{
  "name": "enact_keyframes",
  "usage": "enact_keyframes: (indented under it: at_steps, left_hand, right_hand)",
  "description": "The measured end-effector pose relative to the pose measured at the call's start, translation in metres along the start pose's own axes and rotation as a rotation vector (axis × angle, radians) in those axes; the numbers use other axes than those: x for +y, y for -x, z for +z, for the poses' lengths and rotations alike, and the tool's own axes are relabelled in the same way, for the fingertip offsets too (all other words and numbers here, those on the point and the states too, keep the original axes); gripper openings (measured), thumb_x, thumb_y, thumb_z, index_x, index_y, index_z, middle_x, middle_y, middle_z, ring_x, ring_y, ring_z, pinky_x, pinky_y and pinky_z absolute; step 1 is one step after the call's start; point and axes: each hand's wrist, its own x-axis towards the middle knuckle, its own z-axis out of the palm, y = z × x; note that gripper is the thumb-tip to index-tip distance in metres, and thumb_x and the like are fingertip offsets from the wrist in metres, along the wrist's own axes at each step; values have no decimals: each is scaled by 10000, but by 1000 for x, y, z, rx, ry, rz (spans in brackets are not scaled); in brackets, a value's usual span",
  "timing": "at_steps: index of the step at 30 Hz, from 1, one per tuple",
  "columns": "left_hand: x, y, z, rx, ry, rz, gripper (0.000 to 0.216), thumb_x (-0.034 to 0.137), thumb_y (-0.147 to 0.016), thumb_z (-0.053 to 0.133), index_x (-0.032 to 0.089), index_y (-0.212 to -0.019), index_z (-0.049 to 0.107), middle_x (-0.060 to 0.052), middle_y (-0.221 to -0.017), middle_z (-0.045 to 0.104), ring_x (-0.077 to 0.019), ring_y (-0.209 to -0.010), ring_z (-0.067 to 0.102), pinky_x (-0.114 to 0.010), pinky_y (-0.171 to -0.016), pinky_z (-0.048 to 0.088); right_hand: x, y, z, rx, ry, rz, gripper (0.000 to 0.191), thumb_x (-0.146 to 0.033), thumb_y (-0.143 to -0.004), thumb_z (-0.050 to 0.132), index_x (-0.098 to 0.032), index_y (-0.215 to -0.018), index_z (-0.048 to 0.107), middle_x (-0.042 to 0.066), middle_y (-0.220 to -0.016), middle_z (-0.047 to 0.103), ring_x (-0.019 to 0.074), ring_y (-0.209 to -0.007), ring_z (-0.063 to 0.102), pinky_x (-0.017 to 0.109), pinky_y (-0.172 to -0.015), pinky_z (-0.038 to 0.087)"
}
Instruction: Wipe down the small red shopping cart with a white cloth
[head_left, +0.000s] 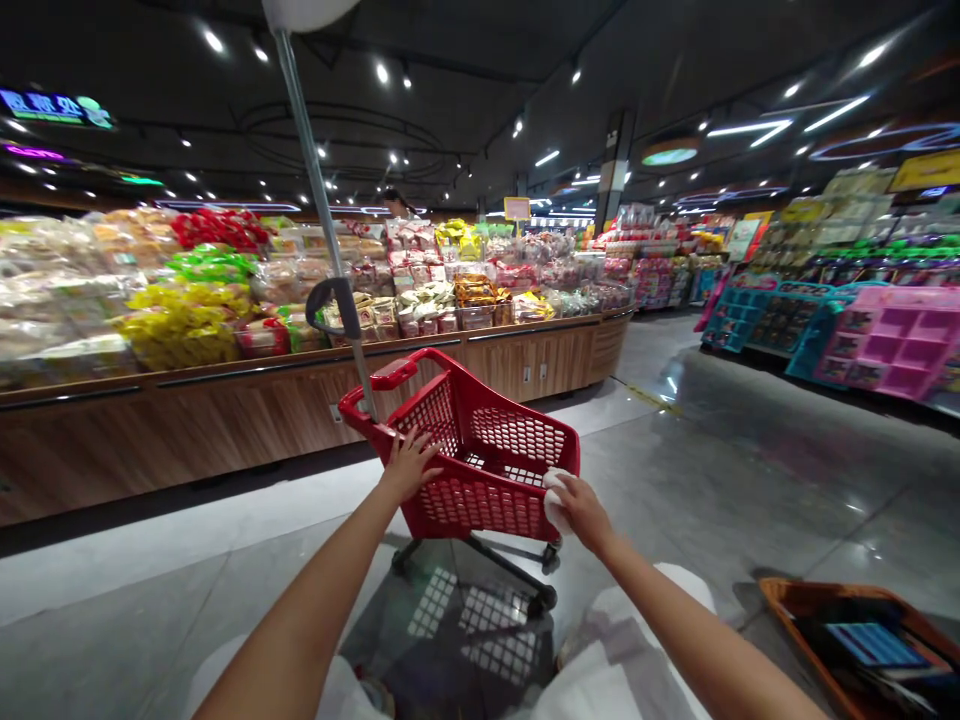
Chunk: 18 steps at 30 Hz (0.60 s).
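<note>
red cart (480,500) stands on casters (541,600) on the floor (660,470), alongside the wood-sided bench (525,370) piled with packaged goods. left hand (409,468): fingers spread, laid on the near rim by the handle end, doesn't look wrapped round it. right hand (585,510): fingers bunched on a white cloth (556,500), against the rim at the other end. risks, my guess: sideways push could roll the cart, since the left palm only steadies it; loose cloth could snag in the side holes; tall pole (307,150) might sway if bumped, can't tell how it's fixed.
</note>
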Motion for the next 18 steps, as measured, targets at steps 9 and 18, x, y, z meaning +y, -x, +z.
enact_keyframes:
  at_steps: [9, 18]
  left_hand:
    - [27, 9, 4, 30, -42, -55, 554, 586, -828, 502, 296, -1299, 527, -100, -1304, 554, -340, -1304, 341, -574, -1104, 137]
    - [23, 21, 1, 38, 18, -16, 608, 564, -775, 597, 314, -1320, 497, -96, -1298, 543, -329, -1316, 320, -556, -1117, 135]
  right_hand:
    - [-109, -73, 39, 61, 27, 205, 294, -223, -895, 479, -226, -1152, 622, 117, -1299, 538, 244, -1111, 539, 374, -942, 430]
    - [-91, -63, -16, -264, 20, 197, 379, -390, -864, 543, -270, -1224, 543, 81, -1090, 632, 244, -932, 603, 395, -862, 408]
